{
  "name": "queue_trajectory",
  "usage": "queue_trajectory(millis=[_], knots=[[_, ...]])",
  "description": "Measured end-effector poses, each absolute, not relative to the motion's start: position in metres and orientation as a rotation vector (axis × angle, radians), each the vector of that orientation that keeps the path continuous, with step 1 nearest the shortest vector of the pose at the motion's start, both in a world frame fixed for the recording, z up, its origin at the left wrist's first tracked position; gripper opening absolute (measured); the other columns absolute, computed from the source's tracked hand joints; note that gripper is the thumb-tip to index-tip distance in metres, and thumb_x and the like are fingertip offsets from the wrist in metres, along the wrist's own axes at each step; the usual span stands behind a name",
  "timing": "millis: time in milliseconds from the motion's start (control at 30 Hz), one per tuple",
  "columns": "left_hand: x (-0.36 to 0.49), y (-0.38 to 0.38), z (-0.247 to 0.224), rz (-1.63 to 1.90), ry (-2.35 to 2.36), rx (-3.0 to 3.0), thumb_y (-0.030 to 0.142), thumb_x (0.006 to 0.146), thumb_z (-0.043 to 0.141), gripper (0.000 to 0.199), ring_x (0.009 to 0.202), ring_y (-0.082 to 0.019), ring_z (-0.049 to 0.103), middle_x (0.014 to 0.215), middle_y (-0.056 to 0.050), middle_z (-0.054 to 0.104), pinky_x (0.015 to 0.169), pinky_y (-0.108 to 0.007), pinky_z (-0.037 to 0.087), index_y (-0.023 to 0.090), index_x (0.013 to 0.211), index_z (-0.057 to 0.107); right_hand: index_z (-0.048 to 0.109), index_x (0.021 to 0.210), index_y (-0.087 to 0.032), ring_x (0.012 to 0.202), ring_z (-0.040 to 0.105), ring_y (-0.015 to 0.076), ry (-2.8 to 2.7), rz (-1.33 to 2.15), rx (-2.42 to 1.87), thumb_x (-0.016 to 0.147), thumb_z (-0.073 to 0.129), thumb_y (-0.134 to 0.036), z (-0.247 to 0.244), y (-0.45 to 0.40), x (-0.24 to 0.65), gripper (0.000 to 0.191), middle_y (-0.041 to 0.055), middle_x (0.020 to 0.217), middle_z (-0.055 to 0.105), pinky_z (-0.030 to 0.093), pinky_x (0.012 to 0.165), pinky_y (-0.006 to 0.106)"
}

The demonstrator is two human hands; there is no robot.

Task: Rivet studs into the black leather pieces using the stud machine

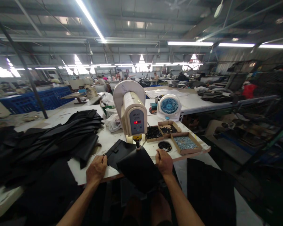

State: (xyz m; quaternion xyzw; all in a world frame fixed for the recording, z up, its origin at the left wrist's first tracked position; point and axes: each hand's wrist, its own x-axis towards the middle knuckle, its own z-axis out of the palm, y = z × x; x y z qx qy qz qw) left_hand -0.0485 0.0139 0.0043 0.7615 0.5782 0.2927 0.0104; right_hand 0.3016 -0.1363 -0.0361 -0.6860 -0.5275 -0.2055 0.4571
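A piece of smooth black material (141, 166) lies under the plunger of a cream-coloured press machine (132, 111) and hangs over the table's front edge. My left hand (96, 169) is closed at the left end of the piece, by a strip-like detail. At its right edge my right hand (164, 161) pinches the material with curled fingers. The plunger (138, 144) comes down onto or just above the piece; I cannot tell if it touches. A red digit glows on the machine's panel (137, 123).
Stacked black pieces (77, 128) cover the table's left side. To the right stand cardboard trays of small parts (185, 142), a round dish of black parts (165, 146) and a small fan (169, 105). Another black piece (209, 188) lies at front right. Plastic bags (113, 122) sit behind.
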Motion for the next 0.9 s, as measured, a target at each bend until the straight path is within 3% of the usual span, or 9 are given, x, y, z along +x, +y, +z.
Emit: queue_trajectory(millis=[900], knots=[[-0.0498,0.0159,0.0014,0.926,1.778,2.394,0.045,0.102,0.033,0.036,0.099,-0.023,0.066,0.105,-0.006,0.068,0.085,-0.034,0.048,0.024,0.089,0.060,0.067,0.109,-0.018,0.094,0.065,0.0224,-1.314,-0.537,-1.689,0.102,0.043,-0.022,-0.0369,-0.1365,0.3016,0.025,0.0078,0.098,0.071,0.045,0.087,0.033]])
